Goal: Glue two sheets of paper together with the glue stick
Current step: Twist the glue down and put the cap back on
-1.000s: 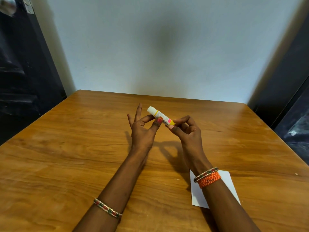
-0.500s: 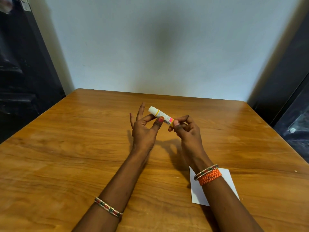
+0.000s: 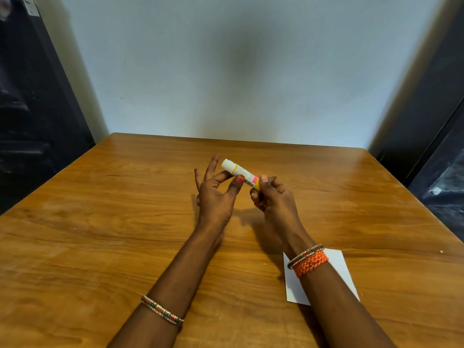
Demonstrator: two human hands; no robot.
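While the wooden desk [image 3: 100, 234] fills the lower view, its far edge runs along a pale wall [image 3: 238, 59] at 12 o'clock, and its left and right edges slant outward toward dark panels at 9 and 3 o'clock. Bare wood lies open on the left half and beyond the hands toward the far edge. Next in size, a white sheet of paper [image 3: 344, 270] lies flat at 5 o'clock, partly covered by the right forearm, well apart from the desk's right edge. Both hands are raised above the desk's middle. On the left hand [image 3: 216, 197] the grip is a pinch: thumb and forefinger hold the glue stick [image 3: 241, 173] at mid-body, the other fingers spread upward. On the right hand [image 3: 273, 197] the grip curls around the stick's lower yellow end. Tilted, the stick points its white cap toward 10 o'clock, between the two hands.
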